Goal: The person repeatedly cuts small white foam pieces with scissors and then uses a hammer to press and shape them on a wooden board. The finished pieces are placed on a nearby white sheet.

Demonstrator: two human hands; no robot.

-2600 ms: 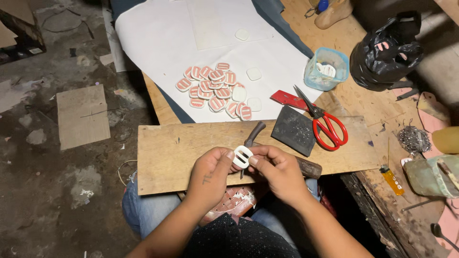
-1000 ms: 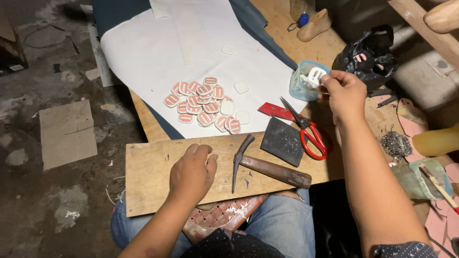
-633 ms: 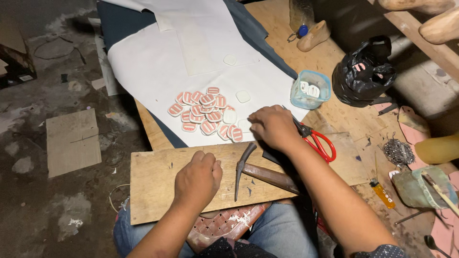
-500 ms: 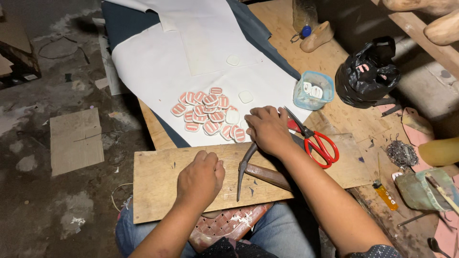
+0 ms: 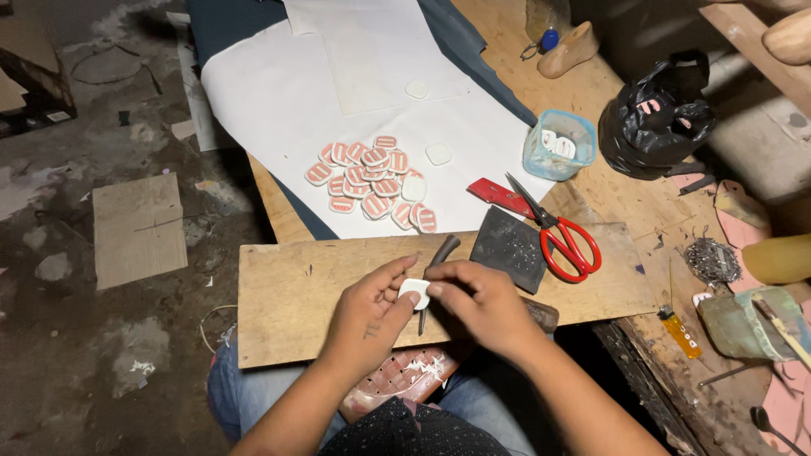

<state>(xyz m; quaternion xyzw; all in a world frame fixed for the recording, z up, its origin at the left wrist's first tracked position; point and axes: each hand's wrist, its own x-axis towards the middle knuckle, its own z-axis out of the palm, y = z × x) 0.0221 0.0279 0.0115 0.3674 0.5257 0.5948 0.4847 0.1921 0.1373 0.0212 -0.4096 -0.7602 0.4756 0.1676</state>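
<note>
Your left hand (image 5: 367, 308) and right hand (image 5: 477, 300) together pinch one small white piece (image 5: 414, 291) over the wooden board (image 5: 287, 287), above one hammer (image 5: 435, 262). Behind lies a pile of roughly twenty pink-striped pieces (image 5: 372, 181). To the right: one dark pad (image 5: 509, 247), one pair of red scissors (image 5: 566, 241), one blue tub (image 5: 557, 145).

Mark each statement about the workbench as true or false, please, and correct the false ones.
1. Both hands hold a small white piece over the wooden board. True.
2. The red-handled scissors lie in the right hand. False: they lie on the bench beside the dark pad.
3. A pile of pink-striped pieces lies on white paper. True.
4. The hammer stands upright in the blue tub. False: it lies on the board under the hands.
5. The left hand rests on the black bag. False: it holds the white piece.
</note>
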